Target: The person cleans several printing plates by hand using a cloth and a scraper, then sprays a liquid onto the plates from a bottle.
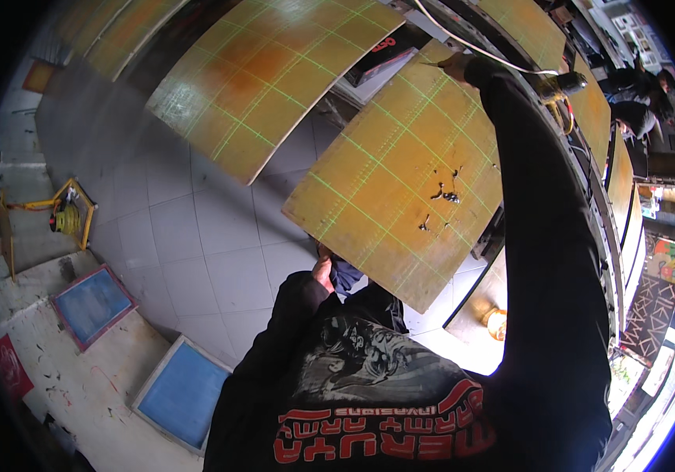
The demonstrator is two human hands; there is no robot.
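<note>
Leaning over the large yellow-ochre printing board ruled with pale green grid lines [400, 173], the person has both arms stretched across its span, and the wide reach is where I judge the trouble could start. That board juts out over the grey tiled floor [188, 236] from a long row of like boards, with a second, orange-stained gridded board [266, 71] just beside it. The right hand [455, 67], at the board's far corner, appears closed around a thin dark tool whose tip [430, 64] points along the edge; how tightly it grips I cannot tell. The left hand [323, 271] is tucked under the near corner, touching a dark blue cloth [345, 277], fingers mostly hidden, so its grip is unclear. With the body weight forward, a push on the overhanging corner could tilt or shift the board. The loose black sleeve [534, 204] passes right over the small black ink smears [447, 193] and could drag them across the grid. The white cord [471, 47] by the right hand could snag the tool.
</note>
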